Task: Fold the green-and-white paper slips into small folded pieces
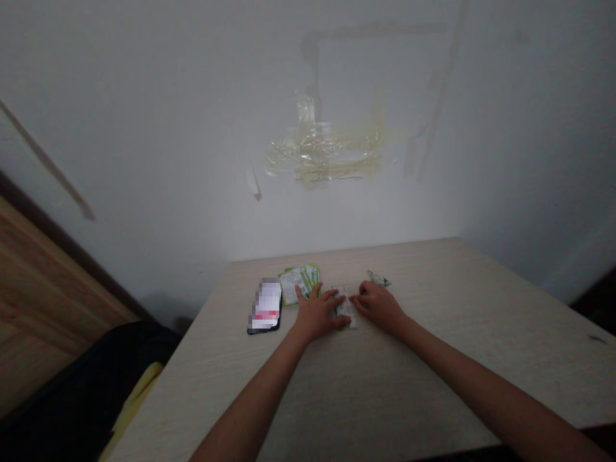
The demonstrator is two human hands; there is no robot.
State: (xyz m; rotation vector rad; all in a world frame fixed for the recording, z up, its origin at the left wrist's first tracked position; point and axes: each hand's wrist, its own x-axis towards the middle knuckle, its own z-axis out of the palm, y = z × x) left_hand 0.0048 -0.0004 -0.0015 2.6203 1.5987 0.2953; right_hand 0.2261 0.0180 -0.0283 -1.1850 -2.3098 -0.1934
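Note:
A small flat white-and-green printed packet (344,307) lies on the table between my two hands. My left hand (317,314) is open over its left side, fingers spread, some tips resting on the packet and others reaching toward a pile of similar packets (294,285). At the packet's right edge, my right hand (380,307) has its fingers closed in a pinch; the exact grip is small and partly hidden. Just behind the right hand lies a small crumpled green-and-white piece (379,278). Several printed packets overlap in the pile, behind and left of my left hand.
A phone (265,307) with a bright, partly blurred screen lies left of the pile. The pale wooden table (226,378) meets a white wall (168,160) bearing clear tape (327,154). Dark and yellow fabric (137,398) sits off the table's left edge, beside a wooden panel (38,289).

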